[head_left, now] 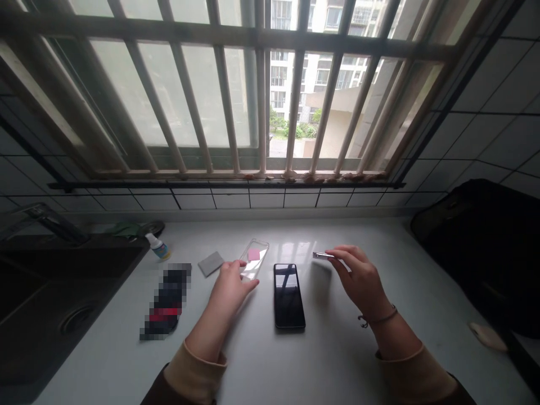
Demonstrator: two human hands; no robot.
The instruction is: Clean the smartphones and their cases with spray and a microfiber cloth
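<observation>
My left hand point(231, 284) pinches the lower end of a clear phone case point(260, 259), its fingers on one edge and the thumb by the other. A pink square point(253, 255) shows on or through the case. Between my hands a black smartphone point(289, 298) lies screen up on the counter, with window bars reflected in it. My right hand point(356, 273) is closed on a small, thin, flat object point(322, 255) with a pale shiny edge, held above the counter and seen nearly edge-on, so its kind is unclear. Left of the case lies a flat grey rectangular pad point(210, 264).
A dark sink point(54, 304) with a faucet point(50, 222) borders the white counter point(257, 360) on the left. Near it stand a small white bottle point(157, 247) and a blurred dark item point(166, 301). A black bag point(485, 242) sits at right, below the barred window.
</observation>
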